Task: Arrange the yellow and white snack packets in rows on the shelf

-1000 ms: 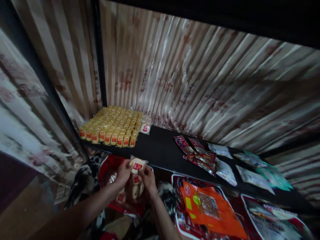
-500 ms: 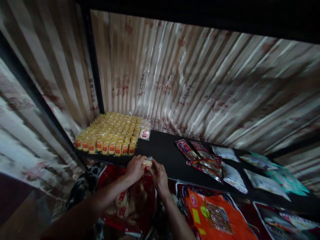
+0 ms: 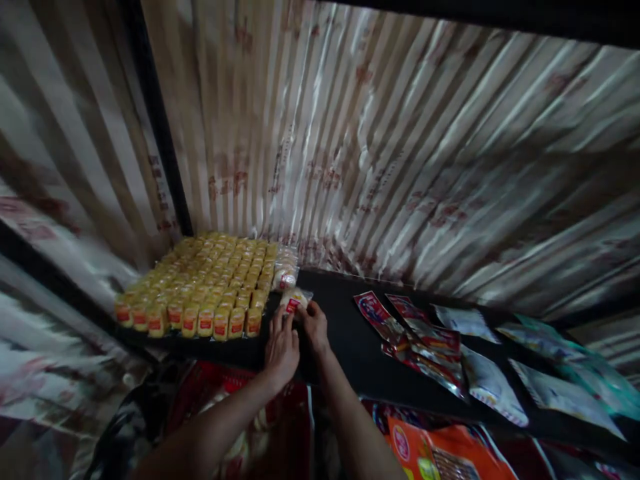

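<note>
Sitting on the black shelf (image 3: 350, 333), a small red-labelled packet (image 3: 294, 303) lies just beside the block of yellow packets (image 3: 200, 287); the left hand (image 3: 281, 347) is stretched flat, fingertips touching it; the right hand (image 3: 314, 325) pinches its right edge.

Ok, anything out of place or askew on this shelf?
The yellow packets sit in tidy rows; the right hand grips one wrapped packet beside them, the left hand touching it. Only the red sachets look askew, overlapping at angles on the black shelf.
</note>
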`<state>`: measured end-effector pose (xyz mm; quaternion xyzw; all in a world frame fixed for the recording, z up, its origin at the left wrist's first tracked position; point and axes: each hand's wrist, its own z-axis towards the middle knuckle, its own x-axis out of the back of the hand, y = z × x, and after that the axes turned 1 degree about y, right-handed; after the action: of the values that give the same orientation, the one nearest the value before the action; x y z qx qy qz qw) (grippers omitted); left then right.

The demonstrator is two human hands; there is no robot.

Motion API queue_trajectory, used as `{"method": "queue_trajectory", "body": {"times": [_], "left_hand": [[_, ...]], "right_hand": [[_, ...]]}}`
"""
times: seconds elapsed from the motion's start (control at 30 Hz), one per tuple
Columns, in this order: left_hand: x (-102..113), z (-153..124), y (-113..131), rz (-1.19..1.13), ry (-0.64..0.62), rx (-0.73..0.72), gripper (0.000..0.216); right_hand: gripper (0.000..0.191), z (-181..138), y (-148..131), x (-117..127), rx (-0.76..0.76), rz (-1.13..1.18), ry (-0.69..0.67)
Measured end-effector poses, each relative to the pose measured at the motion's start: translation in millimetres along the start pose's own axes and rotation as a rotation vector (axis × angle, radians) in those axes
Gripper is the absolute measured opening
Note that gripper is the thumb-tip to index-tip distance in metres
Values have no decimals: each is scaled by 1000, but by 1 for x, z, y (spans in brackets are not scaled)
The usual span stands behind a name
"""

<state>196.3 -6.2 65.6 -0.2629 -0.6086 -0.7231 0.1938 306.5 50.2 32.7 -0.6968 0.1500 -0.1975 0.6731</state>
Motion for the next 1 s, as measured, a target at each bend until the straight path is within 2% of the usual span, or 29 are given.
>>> {"method": "queue_trajectory", "body": {"times": [0.1,0.37,0.53,0.67,0.83,1.0], "left_hand": [[-10,22,-5,-59,6,126,48],[-31,62,-20,-167,63,201,48],[-38,71,-25,-170,73,232,47],[-42,75,-27,-158,80,243,48],[-44,83,-28,-153,108,266,47],[-43,87,-27,-141,97,228,49]], "right_hand": [[37,20,6,-16,-11,-21,8],[35,46,14,-35,96,-207,26],[38,51,21,-38,139,-331,118],[44,54,26,-42,124,-329,88],[41,61,29,-48,163,-274,91],[44,66,27,-49,168,-269,76]]}}
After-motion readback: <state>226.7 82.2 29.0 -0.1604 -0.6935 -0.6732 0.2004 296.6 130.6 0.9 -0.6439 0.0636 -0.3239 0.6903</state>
